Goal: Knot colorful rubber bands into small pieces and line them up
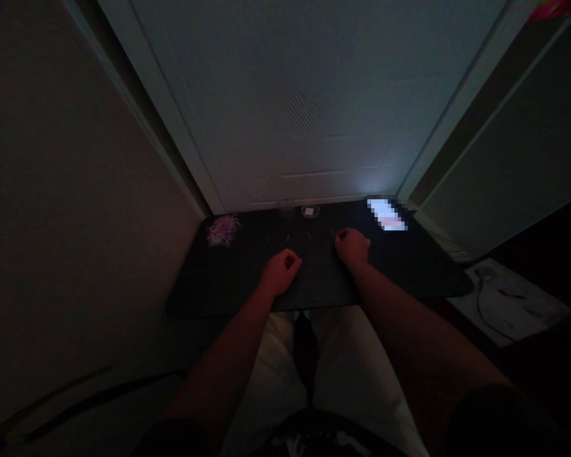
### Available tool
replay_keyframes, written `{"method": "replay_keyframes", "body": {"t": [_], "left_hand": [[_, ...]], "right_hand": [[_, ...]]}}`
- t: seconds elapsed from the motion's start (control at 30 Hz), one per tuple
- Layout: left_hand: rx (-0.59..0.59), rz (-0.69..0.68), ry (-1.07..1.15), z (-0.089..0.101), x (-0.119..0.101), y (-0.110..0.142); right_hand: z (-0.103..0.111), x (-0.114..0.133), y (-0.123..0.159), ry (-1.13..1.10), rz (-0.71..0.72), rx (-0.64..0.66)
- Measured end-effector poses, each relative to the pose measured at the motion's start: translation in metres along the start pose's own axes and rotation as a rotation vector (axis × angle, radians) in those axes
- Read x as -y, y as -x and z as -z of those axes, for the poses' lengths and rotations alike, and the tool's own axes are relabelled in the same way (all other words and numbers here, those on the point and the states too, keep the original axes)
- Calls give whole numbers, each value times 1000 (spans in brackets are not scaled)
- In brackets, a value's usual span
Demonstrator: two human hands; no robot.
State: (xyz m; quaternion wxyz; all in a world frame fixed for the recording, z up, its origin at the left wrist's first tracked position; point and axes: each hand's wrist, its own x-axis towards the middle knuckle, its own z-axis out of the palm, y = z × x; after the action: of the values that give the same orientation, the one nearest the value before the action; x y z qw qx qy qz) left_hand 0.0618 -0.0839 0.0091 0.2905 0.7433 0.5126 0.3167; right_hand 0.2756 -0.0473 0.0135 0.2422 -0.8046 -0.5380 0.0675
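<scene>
Over the dark tabletop point(323, 279), my left hand point(280, 271) is closed, thumb and fingertips curled together. Whatever it may pinch is too small and dim to make out. My right hand point(353, 246) is closed in a pinch farther right, and a thin pale strand point(333, 232) shows at its fingertips. Between and beyond the hands lie two tiny thin pieces, a pale one point(288, 238) and a reddish one point(309, 235). A small round clear dish point(310, 211) with a white square in it stands at the back edge. Another clear container point(286, 205) is faintly visible beside it.
A tangled heap of pink-purple strands point(223, 230) lies at the table's left end. A lit phone point(387, 214), its screen blurred out, is at the back right. A pale panel with hearts point(303, 114) rises behind the table; a wall point(99, 190) stands left.
</scene>
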Motion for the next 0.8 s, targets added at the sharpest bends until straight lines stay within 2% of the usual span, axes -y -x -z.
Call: {"method": "replay_keyframes", "body": {"t": [0.27, 0.53, 0.8], "left_hand": [[2, 17, -12, 0, 1, 0], [-16, 1, -6, 1, 1, -1], [-57, 24, -2, 4, 6, 7]], "right_hand": [[0, -1, -1, -23, 4, 10], [1, -1, 0, -94, -32, -37], [2, -7, 5, -120, 26, -12]]}}
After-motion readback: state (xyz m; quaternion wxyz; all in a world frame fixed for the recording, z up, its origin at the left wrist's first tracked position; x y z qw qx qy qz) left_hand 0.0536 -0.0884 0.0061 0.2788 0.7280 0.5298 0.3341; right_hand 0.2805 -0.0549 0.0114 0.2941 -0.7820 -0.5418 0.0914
